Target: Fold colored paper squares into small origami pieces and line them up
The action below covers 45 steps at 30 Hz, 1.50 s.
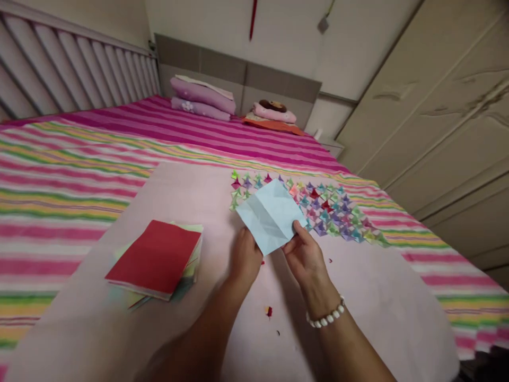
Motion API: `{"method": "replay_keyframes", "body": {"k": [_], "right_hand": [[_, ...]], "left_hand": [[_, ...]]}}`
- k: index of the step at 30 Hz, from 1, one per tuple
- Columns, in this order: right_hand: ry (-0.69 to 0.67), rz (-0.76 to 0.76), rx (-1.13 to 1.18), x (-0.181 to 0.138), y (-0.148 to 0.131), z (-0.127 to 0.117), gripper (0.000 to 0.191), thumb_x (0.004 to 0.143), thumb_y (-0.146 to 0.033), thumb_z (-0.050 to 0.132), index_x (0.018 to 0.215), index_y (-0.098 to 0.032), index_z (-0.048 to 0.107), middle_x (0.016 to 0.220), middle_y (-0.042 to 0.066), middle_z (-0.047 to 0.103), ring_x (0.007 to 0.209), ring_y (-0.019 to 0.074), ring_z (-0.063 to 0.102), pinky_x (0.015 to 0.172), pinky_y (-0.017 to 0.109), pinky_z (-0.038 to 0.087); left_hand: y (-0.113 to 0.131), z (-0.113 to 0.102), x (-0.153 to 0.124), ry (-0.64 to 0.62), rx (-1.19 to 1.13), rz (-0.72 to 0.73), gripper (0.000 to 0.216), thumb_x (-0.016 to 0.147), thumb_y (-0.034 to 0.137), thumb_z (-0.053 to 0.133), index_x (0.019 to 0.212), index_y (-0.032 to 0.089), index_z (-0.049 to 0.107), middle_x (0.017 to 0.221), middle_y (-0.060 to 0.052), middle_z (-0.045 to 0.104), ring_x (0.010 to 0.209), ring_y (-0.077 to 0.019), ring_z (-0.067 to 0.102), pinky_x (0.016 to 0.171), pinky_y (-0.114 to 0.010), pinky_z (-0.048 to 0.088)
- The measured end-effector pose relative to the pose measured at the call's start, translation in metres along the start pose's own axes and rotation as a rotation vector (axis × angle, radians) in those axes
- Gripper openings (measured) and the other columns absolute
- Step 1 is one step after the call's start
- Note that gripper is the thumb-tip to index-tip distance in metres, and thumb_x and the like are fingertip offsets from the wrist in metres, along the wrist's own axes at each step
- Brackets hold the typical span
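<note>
A light blue square of paper (pixel 272 213) with crease lines across it is held up in front of me, tilted above the white board (pixel 222 329). My left hand (pixel 245 255) grips its lower left edge, the fingertips hidden behind the sheet. At the right corner, my right hand (pixel 305 255) pinches the paper with the thumb on top and fingers beneath. Beyond the sheet, rows of small folded paper pieces (pixel 338 215) in many colours stand on the board, some of them hidden by the sheet.
To the left lies a stack of coloured paper with a red sheet (pixel 157 257) on top. Tiny paper scraps (pixel 269 312) lie near my wrists. The board rests on a striped bedspread (pixel 59 212). Folded bedding (pixel 203 98) sits at the headboard, and a wardrobe (pixel 437 116) stands at right.
</note>
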State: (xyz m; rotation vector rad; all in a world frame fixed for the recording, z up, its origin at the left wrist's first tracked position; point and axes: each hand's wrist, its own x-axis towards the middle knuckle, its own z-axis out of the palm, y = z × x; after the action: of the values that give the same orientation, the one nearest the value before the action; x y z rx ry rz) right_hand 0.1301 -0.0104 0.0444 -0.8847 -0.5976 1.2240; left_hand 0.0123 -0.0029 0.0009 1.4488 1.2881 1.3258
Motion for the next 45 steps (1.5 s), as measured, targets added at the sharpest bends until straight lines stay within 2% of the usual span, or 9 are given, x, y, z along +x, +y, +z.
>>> {"method": "replay_keyframes", "body": {"k": [5, 11, 16, 23, 28, 32, 37, 41, 45], "right_hand": [[0.046, -0.210, -0.041, 0.005, -0.005, -0.021, 0.022, 0.077, -0.039, 0.069, 0.092, -0.023, 0.067, 0.099, 0.004, 0.073, 0.102, 0.0223, 0.065, 0.084, 0.038, 0.055], [-0.070, -0.249, -0.239, -0.001, 0.017, -0.033, 0.024, 0.083, -0.044, 0.064, 0.093, -0.023, 0.071, 0.096, 0.004, 0.073, 0.099, 0.0214, 0.065, 0.095, 0.040, 0.047], [-0.256, -0.252, -0.320, -0.013, 0.022, -0.033, 0.024, 0.088, -0.038, 0.059, 0.105, -0.025, 0.072, 0.112, 0.005, 0.071, 0.112, 0.0238, 0.060, 0.105, 0.044, 0.040], [-0.307, -0.339, -0.491, -0.023, 0.013, -0.029, 0.021, 0.089, -0.036, 0.057, 0.096, -0.024, 0.072, 0.139, 0.007, 0.055, 0.131, 0.0250, 0.047, 0.110, 0.044, 0.035], [-0.148, -0.346, -0.441, -0.013, 0.015, -0.034, 0.038, 0.078, -0.035, 0.070, 0.114, -0.025, 0.064, 0.147, 0.008, 0.046, 0.135, 0.0260, 0.042, 0.110, 0.046, 0.035], [-0.079, -0.144, -0.227, -0.001, 0.018, -0.038, 0.060, 0.064, -0.037, 0.080, 0.119, -0.024, 0.060, 0.128, 0.010, 0.062, 0.109, 0.0260, 0.061, 0.086, 0.040, 0.052], [-0.085, 0.007, -0.177, 0.000, 0.016, -0.035, 0.034, 0.058, -0.033, 0.083, 0.087, -0.019, 0.070, 0.074, 0.001, 0.069, 0.064, 0.0145, 0.060, 0.062, 0.028, 0.050], [-0.058, -0.020, -0.174, -0.002, 0.014, -0.035, 0.023, 0.058, -0.031, 0.083, 0.072, -0.019, 0.069, 0.068, -0.002, 0.066, 0.061, 0.0124, 0.057, 0.060, 0.026, 0.047], [-0.078, -0.014, -0.170, -0.001, 0.014, -0.036, 0.022, 0.060, -0.031, 0.082, 0.074, -0.019, 0.069, 0.069, -0.003, 0.066, 0.060, 0.0113, 0.056, 0.060, 0.025, 0.046]], "left_hand": [[0.000, -0.005, 0.001, 0.250, -0.112, 0.006, 0.020, 0.086, 0.029, 0.056, 0.102, 0.020, 0.064, 0.105, -0.008, 0.063, 0.096, -0.0208, 0.059, 0.081, -0.032, 0.048], [0.002, 0.000, 0.000, -0.097, -0.550, -0.203, 0.044, 0.081, 0.050, 0.064, 0.112, 0.019, 0.060, 0.116, -0.011, 0.064, 0.105, -0.0227, 0.063, 0.082, -0.033, 0.052], [-0.002, 0.001, 0.004, -0.249, -0.858, -0.304, 0.055, 0.070, 0.043, 0.077, 0.115, 0.020, 0.057, 0.119, -0.010, 0.065, 0.107, -0.0221, 0.063, 0.093, -0.037, 0.050], [0.004, 0.002, 0.002, -0.186, -0.933, -0.315, 0.052, 0.068, 0.031, 0.080, 0.114, 0.017, 0.061, 0.103, -0.008, 0.073, 0.100, -0.0229, 0.067, 0.096, -0.038, 0.050], [0.002, 0.002, 0.001, -0.116, -0.867, -0.335, 0.035, 0.070, 0.030, 0.078, 0.099, 0.014, 0.066, 0.098, -0.009, 0.074, 0.097, -0.0246, 0.069, 0.092, -0.039, 0.053], [0.006, 0.001, 0.001, -0.114, -0.828, -0.372, 0.040, 0.067, 0.031, 0.080, 0.099, 0.014, 0.065, 0.095, -0.009, 0.074, 0.094, -0.0256, 0.070, 0.088, -0.041, 0.054], [0.007, 0.001, 0.000, -0.176, -0.782, -0.387, 0.041, 0.072, 0.043, 0.075, 0.097, 0.012, 0.065, 0.094, -0.011, 0.073, 0.087, -0.0243, 0.069, 0.077, -0.035, 0.056], [0.005, 0.000, -0.002, -0.212, -0.766, -0.383, 0.050, 0.074, 0.052, 0.070, 0.102, 0.010, 0.063, 0.092, -0.012, 0.072, 0.074, -0.0195, 0.067, 0.062, -0.029, 0.052], [0.005, -0.001, -0.004, -0.219, -0.627, -0.407, 0.041, 0.063, 0.035, 0.082, 0.092, 0.011, 0.065, 0.071, -0.003, 0.068, 0.053, -0.0103, 0.056, 0.046, -0.022, 0.040]]}}
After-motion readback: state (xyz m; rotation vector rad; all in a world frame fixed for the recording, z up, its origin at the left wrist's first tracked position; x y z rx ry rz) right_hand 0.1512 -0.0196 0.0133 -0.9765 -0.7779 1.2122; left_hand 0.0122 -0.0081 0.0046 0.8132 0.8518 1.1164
